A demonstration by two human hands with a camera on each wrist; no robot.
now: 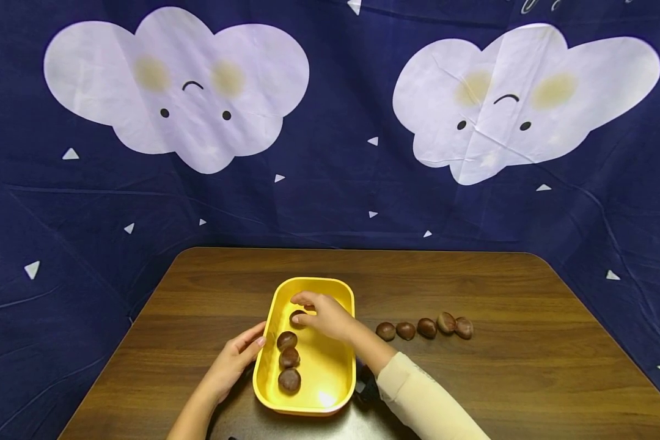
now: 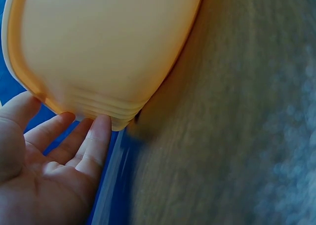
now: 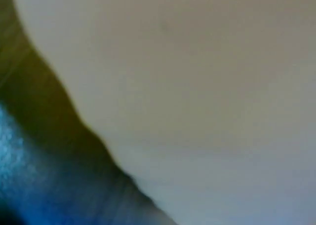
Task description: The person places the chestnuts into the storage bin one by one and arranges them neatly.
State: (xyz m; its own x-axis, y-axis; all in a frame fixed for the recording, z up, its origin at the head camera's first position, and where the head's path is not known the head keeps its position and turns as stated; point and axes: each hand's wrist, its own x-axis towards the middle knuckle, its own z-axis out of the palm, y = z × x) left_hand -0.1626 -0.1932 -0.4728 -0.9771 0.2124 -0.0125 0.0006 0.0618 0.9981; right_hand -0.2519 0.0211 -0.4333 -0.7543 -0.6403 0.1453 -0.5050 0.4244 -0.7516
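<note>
A yellow rectangular tray stands on the table with several brown chestnuts along its left side. My left hand touches the tray's outer left wall. In the left wrist view, that hand's thumb is at the rim and its fingertips lie against the wall, fingers loosely extended. My right hand reaches over the right rim into the tray's far part. Its curled fingers and thumb are around a chestnut, partly hidden by the thumb. A blurred pale surface fills most of the right wrist view.
Several more chestnuts lie in a row on the wooden table, right of the tray. A small dark object is partly visible beside the tray under the right forearm. A blue cloth with clouds hangs behind the table.
</note>
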